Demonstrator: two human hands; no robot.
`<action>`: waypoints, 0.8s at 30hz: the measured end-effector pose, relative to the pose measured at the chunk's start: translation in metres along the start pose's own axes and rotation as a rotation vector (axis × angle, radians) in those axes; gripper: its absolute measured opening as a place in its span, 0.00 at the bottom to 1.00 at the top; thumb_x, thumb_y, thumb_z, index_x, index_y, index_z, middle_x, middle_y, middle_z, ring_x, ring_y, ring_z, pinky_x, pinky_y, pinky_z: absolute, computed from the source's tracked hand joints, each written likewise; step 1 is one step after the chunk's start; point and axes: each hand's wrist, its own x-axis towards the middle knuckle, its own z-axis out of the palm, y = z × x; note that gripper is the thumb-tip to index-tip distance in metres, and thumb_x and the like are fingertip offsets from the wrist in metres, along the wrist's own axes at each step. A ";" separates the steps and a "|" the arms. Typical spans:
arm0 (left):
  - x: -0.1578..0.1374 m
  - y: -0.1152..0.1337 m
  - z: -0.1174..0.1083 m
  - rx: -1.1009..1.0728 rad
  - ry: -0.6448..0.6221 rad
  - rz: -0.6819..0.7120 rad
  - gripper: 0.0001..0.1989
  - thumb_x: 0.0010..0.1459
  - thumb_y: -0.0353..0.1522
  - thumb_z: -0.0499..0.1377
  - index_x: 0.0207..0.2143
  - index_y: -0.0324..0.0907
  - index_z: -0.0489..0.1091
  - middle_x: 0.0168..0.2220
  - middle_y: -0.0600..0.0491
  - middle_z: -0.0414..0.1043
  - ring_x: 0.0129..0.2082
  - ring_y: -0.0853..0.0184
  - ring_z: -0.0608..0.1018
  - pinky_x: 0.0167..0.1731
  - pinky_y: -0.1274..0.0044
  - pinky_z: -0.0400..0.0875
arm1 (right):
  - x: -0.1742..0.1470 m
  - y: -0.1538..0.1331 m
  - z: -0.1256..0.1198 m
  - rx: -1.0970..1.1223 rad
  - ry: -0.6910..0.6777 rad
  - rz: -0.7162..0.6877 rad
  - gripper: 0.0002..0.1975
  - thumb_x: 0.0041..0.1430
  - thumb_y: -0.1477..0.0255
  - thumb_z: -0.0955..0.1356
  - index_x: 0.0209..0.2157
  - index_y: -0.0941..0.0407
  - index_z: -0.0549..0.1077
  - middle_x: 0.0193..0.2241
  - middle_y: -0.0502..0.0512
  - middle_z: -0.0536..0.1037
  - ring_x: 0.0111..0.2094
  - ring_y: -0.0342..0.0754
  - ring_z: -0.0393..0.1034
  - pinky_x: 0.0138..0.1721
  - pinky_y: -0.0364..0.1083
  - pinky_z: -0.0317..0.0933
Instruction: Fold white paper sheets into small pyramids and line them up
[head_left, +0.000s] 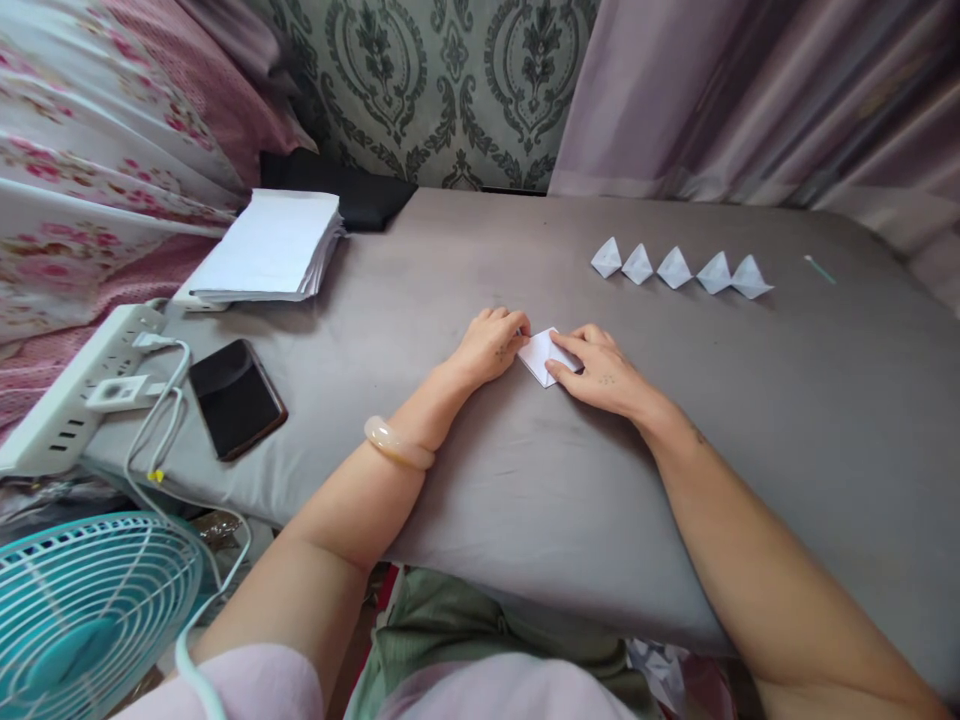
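Observation:
A small white folded paper point(538, 358), roughly diamond-shaped, lies on the grey cloth-covered table between my two hands. My left hand point(491, 345) is closed at the paper's left corner, its fingertips curled in and partly hidden. On the right side, my right hand point(600, 368) grips the paper, thumb along the lower edge and fingers over the upper edge. Farther back and to the right, several folded white paper shapes point(675, 268) stand in a row, each with a pointed top.
A stack of white paper point(270, 245) lies at the back left before a black folded item point(352, 190). Nearer are a phone point(237, 398), a power strip point(79, 385) with white cables, and a turquoise fan point(90, 620). A cotton swab point(820, 269) lies far right.

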 end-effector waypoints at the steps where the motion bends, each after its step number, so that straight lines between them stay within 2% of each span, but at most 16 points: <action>1: 0.000 0.001 -0.001 0.004 -0.003 0.001 0.09 0.61 0.29 0.51 0.39 0.41 0.70 0.36 0.47 0.70 0.37 0.62 0.69 0.45 0.70 0.62 | 0.000 0.000 0.000 0.001 0.002 0.002 0.26 0.59 0.60 0.63 0.58 0.52 0.69 0.46 0.60 0.69 0.50 0.58 0.64 0.55 0.56 0.58; 10: 0.001 -0.001 -0.008 -0.088 -0.023 0.020 0.09 0.59 0.27 0.51 0.38 0.40 0.71 0.34 0.49 0.71 0.36 0.64 0.70 0.45 0.72 0.63 | 0.001 0.001 0.004 -0.025 0.015 0.012 0.27 0.58 0.60 0.64 0.58 0.54 0.68 0.47 0.61 0.69 0.50 0.60 0.63 0.54 0.56 0.58; 15: -0.004 0.013 -0.018 -0.263 0.105 -0.033 0.08 0.59 0.28 0.53 0.36 0.40 0.72 0.35 0.50 0.72 0.34 0.68 0.71 0.39 0.76 0.64 | 0.001 0.002 0.006 -0.038 0.024 0.004 0.27 0.58 0.60 0.63 0.58 0.53 0.69 0.47 0.62 0.69 0.49 0.60 0.64 0.54 0.57 0.58; 20: -0.009 0.023 -0.013 -0.258 -0.055 0.118 0.06 0.58 0.27 0.54 0.32 0.39 0.72 0.35 0.50 0.69 0.36 0.67 0.71 0.41 0.75 0.65 | 0.002 0.003 0.006 -0.031 0.014 0.010 0.27 0.58 0.60 0.63 0.58 0.53 0.68 0.47 0.61 0.69 0.50 0.59 0.63 0.54 0.56 0.58; 24: -0.008 0.013 -0.006 -0.234 -0.082 0.194 0.06 0.59 0.28 0.54 0.34 0.38 0.70 0.35 0.49 0.68 0.36 0.66 0.70 0.43 0.73 0.66 | 0.000 0.000 0.004 -0.038 0.002 0.013 0.27 0.59 0.60 0.63 0.58 0.54 0.67 0.48 0.62 0.69 0.51 0.59 0.63 0.55 0.56 0.57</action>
